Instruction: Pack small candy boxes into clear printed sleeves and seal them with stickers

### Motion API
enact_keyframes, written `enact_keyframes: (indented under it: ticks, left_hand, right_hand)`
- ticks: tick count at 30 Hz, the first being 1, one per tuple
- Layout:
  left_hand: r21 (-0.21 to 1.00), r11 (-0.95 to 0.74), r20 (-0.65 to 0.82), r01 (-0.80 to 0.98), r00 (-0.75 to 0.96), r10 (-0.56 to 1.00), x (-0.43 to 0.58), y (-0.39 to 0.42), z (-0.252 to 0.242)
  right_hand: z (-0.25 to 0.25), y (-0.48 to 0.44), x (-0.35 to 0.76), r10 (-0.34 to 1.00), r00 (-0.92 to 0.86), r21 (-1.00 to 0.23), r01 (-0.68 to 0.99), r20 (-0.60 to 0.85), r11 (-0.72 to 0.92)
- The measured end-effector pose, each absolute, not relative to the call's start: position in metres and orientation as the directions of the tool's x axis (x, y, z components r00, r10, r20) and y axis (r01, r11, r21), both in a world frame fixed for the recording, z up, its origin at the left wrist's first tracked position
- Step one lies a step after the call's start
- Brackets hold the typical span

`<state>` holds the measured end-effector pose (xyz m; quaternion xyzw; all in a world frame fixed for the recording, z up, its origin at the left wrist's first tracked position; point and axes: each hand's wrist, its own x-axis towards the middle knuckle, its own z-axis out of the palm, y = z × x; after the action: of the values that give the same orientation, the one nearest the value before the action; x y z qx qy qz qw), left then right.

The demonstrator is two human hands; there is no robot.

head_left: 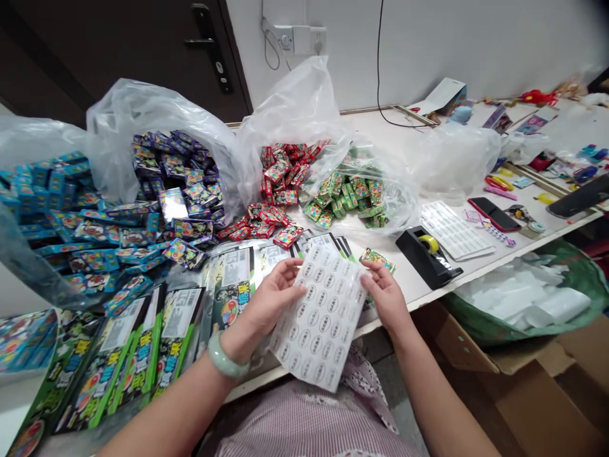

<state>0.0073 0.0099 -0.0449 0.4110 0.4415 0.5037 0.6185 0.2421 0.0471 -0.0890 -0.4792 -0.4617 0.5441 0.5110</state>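
A white sheet of round stickers (pixel 320 317) is held over the table's front edge. My left hand (pixel 272 298), with a pale green bangle on the wrist, grips the sheet's left edge. My right hand (pixel 387 295) pinches its upper right edge. Just beyond the sheet lie dark printed packets (pixel 238 279) and one small green box (pixel 377 258) on the white table (pixel 409 279).
Clear bags hold heaps of small boxes: blue (pixel 57 203), purple (pixel 181 184), red (pixel 280 171) and green (pixel 347 193). A black tape dispenser (pixel 425 254), another sticker sheet (pixel 451 231) and a phone (pixel 495 214) lie to the right. A cardboard box (pixel 523 381) stands below the table edge.
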Motion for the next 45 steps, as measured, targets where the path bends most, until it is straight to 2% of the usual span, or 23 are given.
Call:
enact_keyframes:
  ticks: [2,4,7,10,12,15,17,19,21,23,25,27,28,30,32,35,37,42,45]
  left_hand:
    - [0.931,0.193,-0.179,-0.309,0.071,0.981,0.003,0.001,-0.046]
    - [0.939,0.17,-0.171,-0.299,0.025,0.985,0.002,-0.004,-0.045]
    - [0.975,0.041,-0.066,-0.217,-0.113,0.991,-0.001,-0.005,-0.041]
    - [0.996,-0.019,0.003,-0.086,-0.185,0.983,-0.006,-0.003,-0.038]
    - [0.998,0.011,-0.023,-0.065,-0.178,0.984,-0.011,-0.003,-0.037]
    - [0.975,0.124,-0.147,-0.185,-0.115,0.982,-0.017,-0.006,-0.04]
    - [0.949,0.187,-0.21,-0.253,-0.068,0.975,-0.021,-0.008,-0.044]
    - [0.948,0.213,-0.226,-0.235,-0.029,0.974,-0.025,-0.009,-0.046]
    - [0.981,0.178,-0.181,-0.078,-0.023,0.983,-0.028,-0.01,-0.046]
    - [0.977,0.028,-0.013,0.21,-0.073,0.997,-0.028,-0.009,-0.04]
    - [0.852,-0.182,0.231,0.491,-0.042,0.972,-0.024,-0.007,-0.031]
    - [0.7,-0.355,0.357,0.62,0.127,0.925,-0.016,-0.005,-0.02]
    - [0.656,-0.407,0.351,0.635,0.221,0.91,-0.011,-0.004,-0.016]
    - [0.645,-0.425,0.282,0.636,0.319,0.905,-0.003,-0.001,-0.012]
    - [0.729,-0.351,0.203,0.588,0.304,0.931,0.001,0.002,-0.012]
    - [0.904,-0.173,0.054,0.39,0.296,0.954,0.001,0.006,-0.013]
    - [0.952,-0.079,-0.025,0.295,0.334,0.942,0.0,0.007,-0.012]
    - [0.916,-0.106,0.008,0.388,0.246,0.969,0.001,0.007,-0.008]
    - [0.925,-0.06,-0.044,0.376,0.261,0.964,0.001,0.006,-0.012]
  right_hand:
    - [-0.085,0.045,0.232,0.991,-0.044,-0.963,-0.236,-0.123,-0.13]
    - [-0.078,0.042,0.219,0.994,-0.061,-0.96,-0.259,-0.089,-0.102]
    - [-0.065,0.037,0.203,0.995,-0.102,-0.984,-0.177,0.011,-0.007]
    - [-0.055,0.032,0.197,0.993,-0.111,-0.996,-0.074,0.048,0.04]
    - [-0.052,0.029,0.199,0.992,-0.12,-0.999,-0.012,0.032,0.031]
    - [-0.05,0.028,0.203,0.985,-0.172,-0.998,0.061,-0.014,-0.003]
    - [-0.05,0.028,0.205,0.978,-0.206,-0.997,0.076,-0.034,-0.019]
    - [-0.05,0.028,0.205,0.972,-0.233,-0.998,0.06,-0.043,-0.03]
    - [-0.051,0.028,0.204,0.965,-0.257,-0.998,0.033,-0.059,-0.052]
    - [-0.052,0.027,0.202,0.96,-0.269,-0.997,0.025,-0.078,-0.074]
    - [-0.053,0.026,0.201,0.959,-0.27,-0.997,0.029,-0.079,-0.074]
    - [-0.053,0.025,0.2,0.959,-0.275,-0.998,0.032,-0.062,-0.055]
    - [-0.052,0.024,0.2,0.959,-0.279,-0.998,0.032,-0.052,-0.045]
    - [-0.051,0.022,0.202,0.958,-0.286,-0.999,0.034,-0.04,-0.032]
    - [-0.05,0.019,0.203,0.956,-0.292,-0.999,0.042,-0.029,-0.018]
    - [-0.049,0.016,0.205,0.953,-0.302,-0.998,0.057,-0.012,0.005]
    - [-0.048,0.015,0.206,0.952,-0.305,-0.999,0.052,-0.008,0.008]
    - [-0.045,0.017,0.203,0.946,-0.325,-1.0,0.031,-0.006,0.004]
    - [-0.045,0.019,0.203,0.937,-0.349,-0.999,0.046,0.001,0.018]
